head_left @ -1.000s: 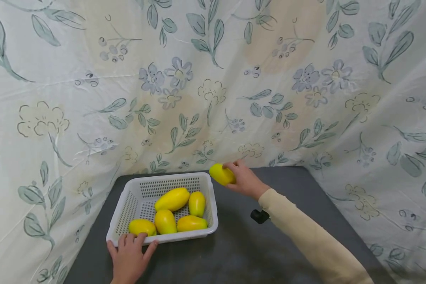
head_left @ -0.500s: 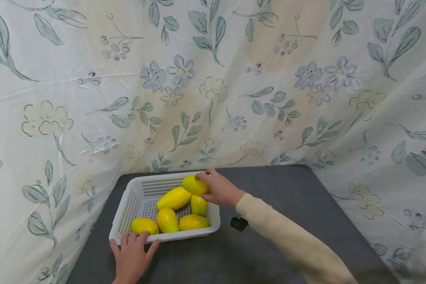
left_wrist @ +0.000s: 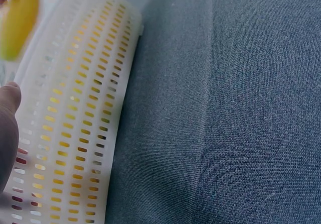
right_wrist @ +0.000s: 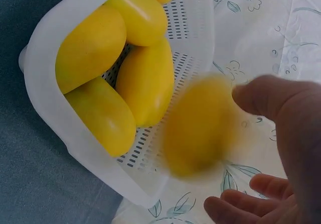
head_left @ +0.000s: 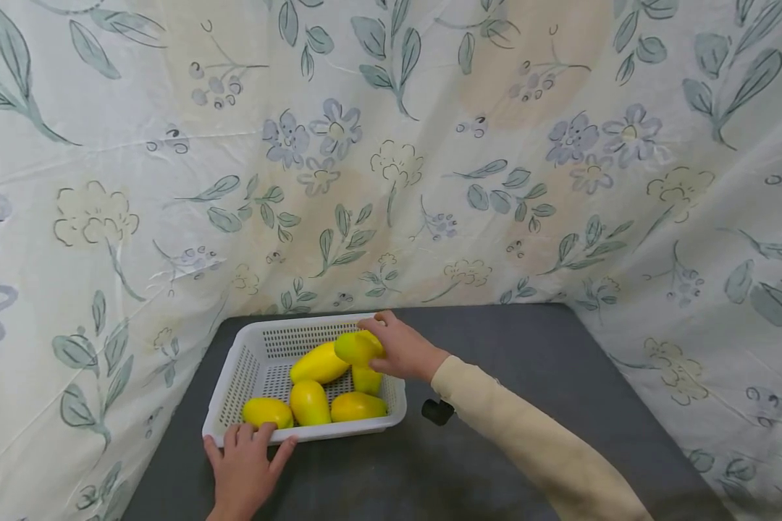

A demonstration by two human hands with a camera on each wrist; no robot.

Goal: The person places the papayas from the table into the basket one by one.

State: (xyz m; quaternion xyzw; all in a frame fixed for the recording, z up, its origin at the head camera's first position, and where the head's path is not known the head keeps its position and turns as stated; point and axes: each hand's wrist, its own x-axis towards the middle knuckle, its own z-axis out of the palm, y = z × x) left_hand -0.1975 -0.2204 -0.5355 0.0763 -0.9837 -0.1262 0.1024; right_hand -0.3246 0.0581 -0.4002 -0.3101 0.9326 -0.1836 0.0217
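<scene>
A white perforated basket (head_left: 313, 322) stands on the dark table and holds several yellow oval fruits (head_left: 319, 363). My right hand (head_left: 400, 347) hovers over the basket's far right corner, beside one more yellow fruit (head_left: 357, 347). In the right wrist view that fruit (right_wrist: 200, 128) is blurred and lies just off my spread fingers (right_wrist: 273, 103), above the basket (right_wrist: 45, 58). My left hand (head_left: 244, 463) rests with straight fingers on the basket's front rim. In the left wrist view its fingertip (left_wrist: 7, 128) touches the basket wall (left_wrist: 75, 123).
The grey table (head_left: 528, 376) stretches out to the right of the basket. Floral cloth (head_left: 391, 159) walls it in at the back and on both sides. A small black camera mount (head_left: 438, 411) hangs under my right wrist.
My right hand carried the yellow fruit leftwards from beside the basket to over its far right corner. Its fingers have now come off the fruit. The left hand has stayed on the rim.
</scene>
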